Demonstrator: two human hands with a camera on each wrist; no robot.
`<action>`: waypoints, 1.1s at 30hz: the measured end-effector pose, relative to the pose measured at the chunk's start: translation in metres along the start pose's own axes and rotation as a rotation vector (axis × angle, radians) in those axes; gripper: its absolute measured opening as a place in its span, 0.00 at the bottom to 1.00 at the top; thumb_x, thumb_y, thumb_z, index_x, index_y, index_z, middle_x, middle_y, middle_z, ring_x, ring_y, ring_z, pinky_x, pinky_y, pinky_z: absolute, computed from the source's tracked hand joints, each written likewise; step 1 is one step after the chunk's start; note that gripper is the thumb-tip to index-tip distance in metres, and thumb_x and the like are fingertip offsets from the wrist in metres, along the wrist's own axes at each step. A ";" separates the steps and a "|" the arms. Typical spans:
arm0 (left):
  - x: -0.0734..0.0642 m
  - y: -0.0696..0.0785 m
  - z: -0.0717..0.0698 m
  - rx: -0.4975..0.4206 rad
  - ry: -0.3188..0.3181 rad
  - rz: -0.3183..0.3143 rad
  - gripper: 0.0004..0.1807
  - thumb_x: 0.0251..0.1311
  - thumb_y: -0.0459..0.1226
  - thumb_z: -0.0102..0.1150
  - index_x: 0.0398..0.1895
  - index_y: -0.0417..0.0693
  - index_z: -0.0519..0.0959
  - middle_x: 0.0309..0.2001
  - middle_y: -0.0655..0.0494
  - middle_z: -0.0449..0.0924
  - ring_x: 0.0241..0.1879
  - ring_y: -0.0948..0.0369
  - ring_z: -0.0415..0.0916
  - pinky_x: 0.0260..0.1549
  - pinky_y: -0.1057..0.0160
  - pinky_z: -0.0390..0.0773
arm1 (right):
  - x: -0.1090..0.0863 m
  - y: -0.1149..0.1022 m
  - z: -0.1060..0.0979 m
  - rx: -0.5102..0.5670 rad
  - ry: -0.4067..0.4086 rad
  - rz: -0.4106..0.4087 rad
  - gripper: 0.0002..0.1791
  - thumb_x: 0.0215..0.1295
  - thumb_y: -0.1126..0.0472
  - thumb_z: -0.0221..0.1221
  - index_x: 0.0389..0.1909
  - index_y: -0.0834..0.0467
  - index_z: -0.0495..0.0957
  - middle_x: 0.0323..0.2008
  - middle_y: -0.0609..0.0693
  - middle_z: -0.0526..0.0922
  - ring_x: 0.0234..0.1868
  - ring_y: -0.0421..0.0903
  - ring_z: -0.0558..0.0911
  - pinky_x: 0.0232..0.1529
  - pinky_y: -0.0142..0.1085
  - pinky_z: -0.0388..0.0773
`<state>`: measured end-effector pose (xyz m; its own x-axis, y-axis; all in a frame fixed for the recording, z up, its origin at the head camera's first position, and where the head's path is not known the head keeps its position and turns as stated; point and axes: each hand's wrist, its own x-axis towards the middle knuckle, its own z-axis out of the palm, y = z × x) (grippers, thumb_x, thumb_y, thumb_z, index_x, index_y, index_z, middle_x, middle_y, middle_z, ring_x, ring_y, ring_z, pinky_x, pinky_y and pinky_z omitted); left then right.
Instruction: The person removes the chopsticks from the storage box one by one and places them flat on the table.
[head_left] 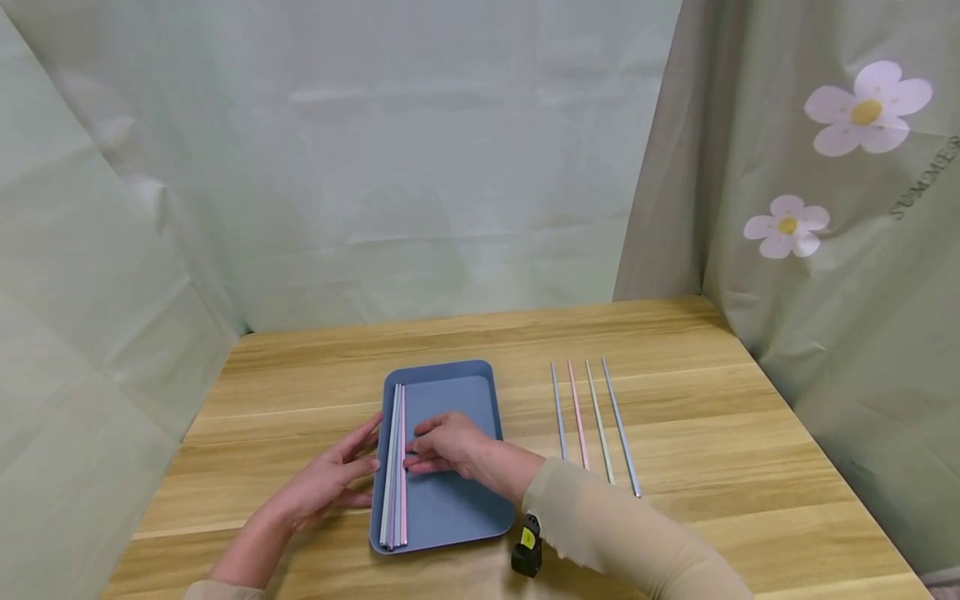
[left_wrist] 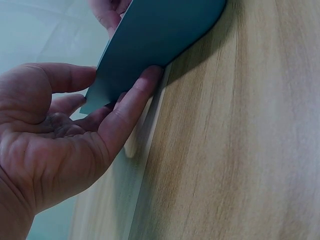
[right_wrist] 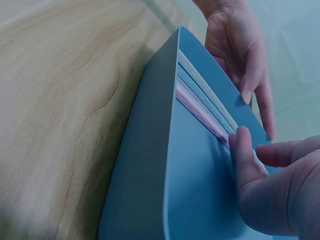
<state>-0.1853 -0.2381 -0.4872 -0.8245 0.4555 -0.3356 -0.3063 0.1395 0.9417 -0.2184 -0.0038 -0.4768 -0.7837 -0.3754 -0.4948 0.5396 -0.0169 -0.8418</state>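
A bundle of thin sticks (head_left: 395, 467), in white, blue and pink tones, lies lengthwise in a blue-grey tray (head_left: 459, 510), along its nine o'clock wall with the ends toward twelve and six. The tray sits on a wood-grain table (head_left: 705, 433). At about three o'clock from it, well apart, four loose sticks (head_left: 578, 414) lie in a row: blue, pink, pale green, blue. The right sleeve (head_left: 622, 533) comes in from five o'clock, and the bare forearm passes over the tray's near right part, hiding some of its rim. A small black device (head_left: 527, 550) with a yellow label is near that corner. Pale sheeting (head_left: 450, 167) rises at twelve o'clock; a flowered cloth (head_left: 757, 150) hangs at two.

The bundle is at nine o'clock from the right hand (head_left: 447, 446), and at three from the left hand (head_left: 330, 479), with the tray wall between. The right hand's fingers bend slightly, thumb apart, tips touching the bundle's inner side. The left hand is spread, thumb at the rim and fingers against the outer wall
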 end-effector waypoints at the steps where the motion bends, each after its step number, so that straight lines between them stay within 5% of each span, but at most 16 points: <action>1: 0.000 0.000 0.000 0.000 -0.001 0.000 0.44 0.75 0.34 0.52 0.85 0.62 0.40 0.81 0.33 0.35 0.63 0.45 0.70 0.48 0.43 0.83 | 0.000 0.000 0.000 0.000 -0.001 -0.002 0.19 0.70 0.73 0.59 0.60 0.71 0.74 0.41 0.61 0.87 0.39 0.54 0.89 0.39 0.42 0.86; 8: -0.001 0.001 0.000 0.007 0.013 -0.007 0.44 0.75 0.34 0.53 0.85 0.62 0.41 0.80 0.33 0.36 0.63 0.45 0.69 0.47 0.44 0.83 | 0.002 0.004 -0.003 0.017 0.001 0.010 0.14 0.69 0.74 0.59 0.53 0.71 0.77 0.39 0.62 0.88 0.40 0.55 0.89 0.40 0.43 0.86; 20: 0.000 0.000 -0.001 0.012 -0.004 -0.016 0.43 0.76 0.35 0.53 0.85 0.63 0.41 0.81 0.34 0.36 0.65 0.44 0.68 0.48 0.44 0.83 | 0.003 0.007 0.005 0.005 0.000 -0.008 0.18 0.67 0.74 0.62 0.57 0.70 0.75 0.39 0.62 0.86 0.37 0.53 0.88 0.39 0.43 0.87; 33: 0.000 0.000 -0.001 0.015 -0.028 0.005 0.43 0.77 0.35 0.51 0.85 0.60 0.39 0.81 0.35 0.34 0.71 0.41 0.57 0.48 0.44 0.82 | 0.010 0.011 0.027 -0.403 0.138 -0.192 0.29 0.56 0.71 0.73 0.59 0.69 0.76 0.24 0.51 0.84 0.25 0.48 0.86 0.27 0.39 0.85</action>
<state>-0.1863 -0.2392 -0.4872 -0.8122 0.4807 -0.3305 -0.2950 0.1503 0.9436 -0.2123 -0.0324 -0.4853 -0.9062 -0.2733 -0.3225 0.2393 0.2974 -0.9243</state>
